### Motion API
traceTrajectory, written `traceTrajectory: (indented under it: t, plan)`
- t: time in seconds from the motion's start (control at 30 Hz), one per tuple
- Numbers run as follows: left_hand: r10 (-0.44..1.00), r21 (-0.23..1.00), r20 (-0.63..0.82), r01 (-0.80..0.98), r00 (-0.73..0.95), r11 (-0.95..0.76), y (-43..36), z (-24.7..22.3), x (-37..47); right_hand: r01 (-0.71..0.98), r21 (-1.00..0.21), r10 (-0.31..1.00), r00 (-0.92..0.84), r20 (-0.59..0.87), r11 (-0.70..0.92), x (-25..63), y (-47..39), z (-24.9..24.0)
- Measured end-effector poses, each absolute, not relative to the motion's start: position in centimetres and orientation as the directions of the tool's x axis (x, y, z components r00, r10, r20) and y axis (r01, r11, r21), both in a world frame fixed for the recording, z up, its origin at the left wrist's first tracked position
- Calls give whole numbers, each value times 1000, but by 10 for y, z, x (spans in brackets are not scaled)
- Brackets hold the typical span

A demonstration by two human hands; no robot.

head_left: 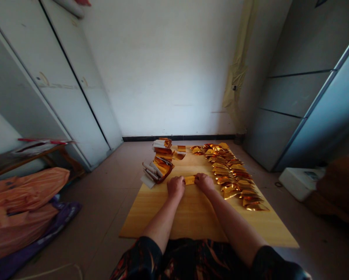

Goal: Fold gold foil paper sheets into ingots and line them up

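Observation:
A small piece of gold foil paper (190, 180) is stretched between my two hands, just above or on the wooden board. My left hand (176, 186) is closed on its left end, and my right hand (204, 182) grips the right end with curled fingers. To the right lie rows of folded gold foil pieces (231, 171), overlapping one another. On the left, loose stacks of gold foil sheets with pale backs (156, 171) are fanned out near the board's edge. My fingertips are too small to make out in detail.
The wooden board (197, 221) lies low in front of me. Cabinets (72, 70) stand at the left, and a grey fridge-like unit (291, 93) at the right. A white box (298, 182) sits on the floor at right; orange and purple bags (25, 210) lie at left.

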State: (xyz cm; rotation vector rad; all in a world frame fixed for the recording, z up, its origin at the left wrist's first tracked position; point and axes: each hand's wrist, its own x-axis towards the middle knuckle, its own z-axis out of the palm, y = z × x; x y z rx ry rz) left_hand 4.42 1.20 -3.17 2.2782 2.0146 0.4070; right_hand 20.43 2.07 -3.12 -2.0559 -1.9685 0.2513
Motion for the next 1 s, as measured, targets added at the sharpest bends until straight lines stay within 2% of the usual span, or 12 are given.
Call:
traceTrajectory:
  t: [0.13, 0.3, 0.6, 0.8, 1.0]
  plan:
    - [971, 222, 198, 959, 131, -174, 9, -31, 44, 927, -371, 989, 102, 110, -54, 205, 20, -34]
    - [952, 174, 240, 957, 189, -234, 5, -28, 47, 928, -373, 981, 60, 187, 14, 207, 15, -35]
    - [925, 117, 204, 930, 321, -348, 8, -29, 46, 965, -263, 997, 31, 77, -10, 198, 8, -18]
    - [895, 93, 240, 909, 377, -407, -8, -29, 35, 968, -245, 998, 60, 12, -55, 196, 9, -14]
    - [889, 98, 255, 905, 380, -415, -24, -28, 32, 964, -252, 995, 93, 24, -84, 190, 9, -15]
